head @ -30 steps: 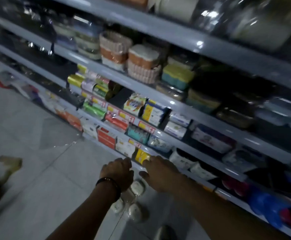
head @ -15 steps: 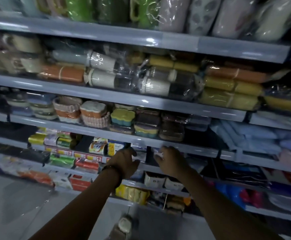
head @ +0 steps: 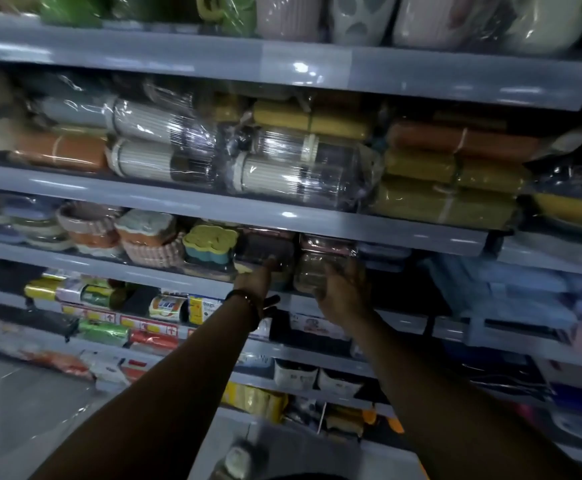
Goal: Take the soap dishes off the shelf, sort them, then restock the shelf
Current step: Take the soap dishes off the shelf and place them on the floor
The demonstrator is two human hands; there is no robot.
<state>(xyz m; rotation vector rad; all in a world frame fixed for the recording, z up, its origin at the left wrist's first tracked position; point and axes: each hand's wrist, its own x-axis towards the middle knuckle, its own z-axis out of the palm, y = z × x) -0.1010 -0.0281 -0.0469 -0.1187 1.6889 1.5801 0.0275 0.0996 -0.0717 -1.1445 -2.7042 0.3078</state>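
Observation:
Plastic-wrapped soap dishes fill the third shelf: pink woven ones, an orange-and-white one, a yellow-and-teal stack, a dark stack and a clear brownish one under a pink one. My left hand reaches up with fingers spread, and its fingertips touch the dark stack's lower front. My right hand cups the right side of the clear dish, which still rests on the shelf. Whether it grips the dish is unclear. A wrapped dish lies on the floor below.
The shelf above holds wrapped ribbed canisters and rolled mats. Below the dishes are foil rolls, boxes and price tags. Folded blue cloths lie to the right. The grey floor runs along the left.
My view has swung up from the floor and low shelves to the soap-dish shelf. Both hands have risen from near the floor to that shelf and now touch the dishes.

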